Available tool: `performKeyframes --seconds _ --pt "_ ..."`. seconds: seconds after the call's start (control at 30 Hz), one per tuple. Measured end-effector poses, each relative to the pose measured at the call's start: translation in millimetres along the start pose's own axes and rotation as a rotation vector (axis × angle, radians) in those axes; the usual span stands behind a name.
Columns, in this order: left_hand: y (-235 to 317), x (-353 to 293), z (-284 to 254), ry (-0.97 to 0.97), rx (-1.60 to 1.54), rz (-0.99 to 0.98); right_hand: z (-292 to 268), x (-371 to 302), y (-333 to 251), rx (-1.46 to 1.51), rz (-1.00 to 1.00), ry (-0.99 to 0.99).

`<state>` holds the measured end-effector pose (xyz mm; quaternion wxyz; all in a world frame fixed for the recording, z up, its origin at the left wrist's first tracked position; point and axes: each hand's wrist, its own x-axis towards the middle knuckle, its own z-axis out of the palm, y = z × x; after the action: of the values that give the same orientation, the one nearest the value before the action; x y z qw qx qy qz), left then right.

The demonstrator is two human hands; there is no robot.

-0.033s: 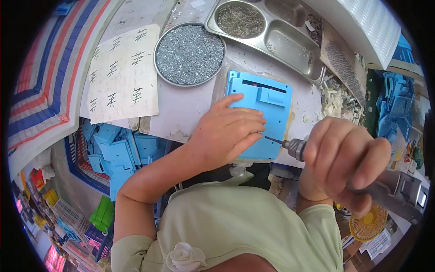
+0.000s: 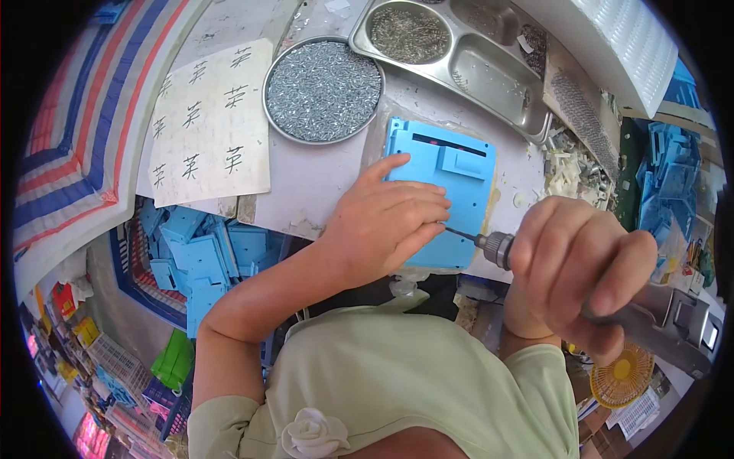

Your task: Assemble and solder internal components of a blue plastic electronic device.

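A light-blue plastic housing (image 2: 461, 200) lies flat on the table in front of me, with a dark slot and a raised block near its far end. My left hand (image 2: 394, 214) rests palm down over its left side, little finger spread away. Thumb and forefinger come together at the tip of a thin driver bit; anything pinched there is hidden. My right hand (image 2: 577, 268) is wrapped round a power screwdriver (image 2: 497, 249), held level with its bit pointing left to those fingertips.
Beyond the housing are a round metal dish (image 2: 324, 90) of silvery pins and a steel compartment tray (image 2: 489, 80) with small metal parts. A written paper sheet (image 2: 214, 122) lies left. Blue housings fill a basket (image 2: 145, 298) below. White bits (image 2: 566, 172) are piled at right.
The view has shifted very slightly. Both hands, the screwdriver and the housing keep the same places relative to each other.
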<state>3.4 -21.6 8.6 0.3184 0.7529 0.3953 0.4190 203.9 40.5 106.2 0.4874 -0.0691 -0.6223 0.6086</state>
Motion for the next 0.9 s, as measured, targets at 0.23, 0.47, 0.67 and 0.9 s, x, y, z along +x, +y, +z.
performKeyframes --seconds 0.23,0.47,0.67,0.9 --pt "-3.7 -7.9 -5.5 0.057 0.034 -0.02 16.0 7.7 13.6 0.007 0.027 0.008" --pt "-3.8 -5.7 -22.3 0.131 0.227 0.037 21.9 22.3 22.5 -0.008 0.08 -0.003" --pt "-56.4 17.5 -83.2 0.233 0.696 -0.175 4.2 47.6 57.0 -0.07 -0.027 0.069" --pt "-79.4 17.1 -81.2 0.235 0.711 -0.184 3.5 53.0 89.1 -0.035 0.021 0.134"
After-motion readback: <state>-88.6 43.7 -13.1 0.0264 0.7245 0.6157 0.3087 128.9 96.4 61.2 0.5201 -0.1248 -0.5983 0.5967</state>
